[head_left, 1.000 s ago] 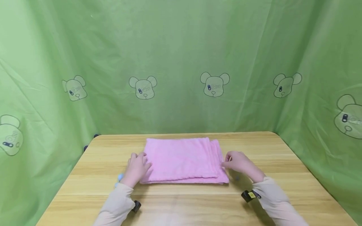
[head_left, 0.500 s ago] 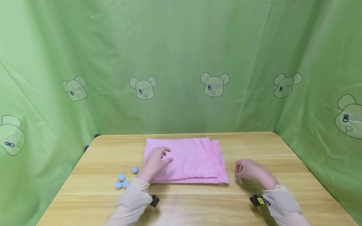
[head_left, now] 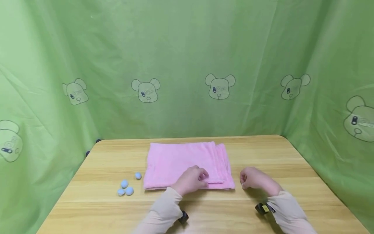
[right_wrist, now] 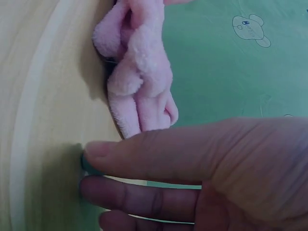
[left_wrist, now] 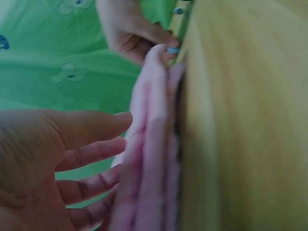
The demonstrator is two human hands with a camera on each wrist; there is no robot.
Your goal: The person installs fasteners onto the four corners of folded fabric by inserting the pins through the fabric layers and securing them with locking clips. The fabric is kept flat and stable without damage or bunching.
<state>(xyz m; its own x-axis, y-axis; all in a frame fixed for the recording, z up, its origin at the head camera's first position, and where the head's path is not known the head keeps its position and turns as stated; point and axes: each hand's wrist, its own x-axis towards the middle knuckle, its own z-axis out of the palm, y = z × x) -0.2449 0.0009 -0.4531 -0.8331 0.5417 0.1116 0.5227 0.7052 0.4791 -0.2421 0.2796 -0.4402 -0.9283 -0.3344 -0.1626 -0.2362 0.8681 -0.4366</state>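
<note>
A folded pink towel lies on the wooden table. My left hand is over the towel's front right part, with its thumb and fingers spread and nothing between them in the left wrist view. Just right of the towel, my right hand pinches a small blue ball between thumb and index finger, low at the tabletop. Its fingers mostly cover the ball. Several light blue balls sit left of the towel, most in a cluster and one ball a little apart.
The wooden table has a green curtain with bear prints hanging behind it and at both sides. Dark knobs show at the table's left edge.
My left hand has moved right from the towel's left edge across to its front right. My right hand has left the towel's right edge and taken hold of a blue ball beside it.
</note>
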